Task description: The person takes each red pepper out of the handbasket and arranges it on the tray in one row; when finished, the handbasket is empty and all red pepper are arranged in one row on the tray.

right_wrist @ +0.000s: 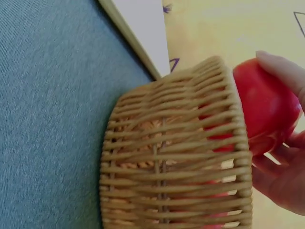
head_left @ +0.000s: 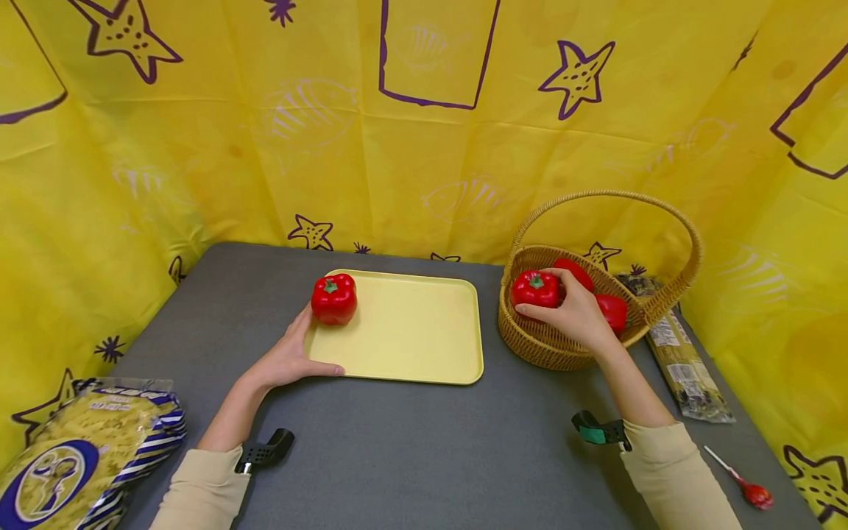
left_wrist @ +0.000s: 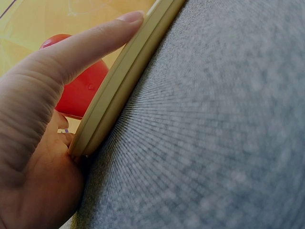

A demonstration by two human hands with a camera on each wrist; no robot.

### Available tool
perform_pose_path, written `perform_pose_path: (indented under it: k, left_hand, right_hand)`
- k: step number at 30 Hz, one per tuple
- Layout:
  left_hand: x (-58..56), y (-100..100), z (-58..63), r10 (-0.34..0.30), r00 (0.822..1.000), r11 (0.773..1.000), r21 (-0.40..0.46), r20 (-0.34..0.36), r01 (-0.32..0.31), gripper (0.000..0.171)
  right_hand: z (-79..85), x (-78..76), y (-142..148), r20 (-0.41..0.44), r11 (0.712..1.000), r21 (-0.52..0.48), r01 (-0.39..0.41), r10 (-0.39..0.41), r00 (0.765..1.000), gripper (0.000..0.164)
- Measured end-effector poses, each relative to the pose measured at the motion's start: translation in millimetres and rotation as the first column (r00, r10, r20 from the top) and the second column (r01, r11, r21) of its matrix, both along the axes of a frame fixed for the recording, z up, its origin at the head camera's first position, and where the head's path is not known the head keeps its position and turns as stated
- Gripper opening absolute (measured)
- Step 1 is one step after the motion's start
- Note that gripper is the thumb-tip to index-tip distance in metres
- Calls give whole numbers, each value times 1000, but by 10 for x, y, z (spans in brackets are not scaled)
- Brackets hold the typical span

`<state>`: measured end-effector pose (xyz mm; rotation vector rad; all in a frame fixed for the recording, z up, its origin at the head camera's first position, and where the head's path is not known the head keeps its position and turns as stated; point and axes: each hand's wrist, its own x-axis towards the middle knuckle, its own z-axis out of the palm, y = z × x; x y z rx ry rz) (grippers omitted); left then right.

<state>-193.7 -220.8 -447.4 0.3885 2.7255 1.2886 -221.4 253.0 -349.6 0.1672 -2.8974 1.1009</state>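
Note:
A pale yellow tray lies on the grey table with a red bell pepper at its left end. My left hand rests against the tray's left front corner. Its thumb lies straight along the front rim, and its other fingers reach up the left side beside the pepper, partly hidden. My right hand holds another red bell pepper between thumb and fingers at the wicker basket's opening. In the right wrist view this held pepper shows above the rim. More red peppers lie inside the basket.
The basket's tall handle arches over its opening. A clear pack of long noodles lies right of the basket, and a red lollipop is near the right edge. A pasta bag sits at front left. Yellow cloth hangs behind.

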Motion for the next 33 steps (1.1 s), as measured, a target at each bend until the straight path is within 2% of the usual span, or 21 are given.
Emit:
perform_pose_path:
  k: [8, 18, 24, 33]
  left_hand:
    - [3, 1, -2, -9, 1000, 1000, 3, -13, 9, 133]
    - [3, -4, 2, -13, 1000, 1000, 10, -27, 13, 133]
    - [4, -11, 5, -13, 999, 1000, 16, -34, 14, 132]
    - [3, -10, -5, -13, 999, 1000, 20, -33, 14, 133]
  right_hand:
    - [115, 40, -158, -18, 999, -47, 19, -20, 1000, 90]
    - [207, 48, -419, -32, 996, -85, -31, 29, 999, 87]
    - [185, 19, -596, -10, 990, -125, -60, 60, 998, 87]
    - [60, -28, -827, 36, 979, -179, -96, 104, 994, 83]
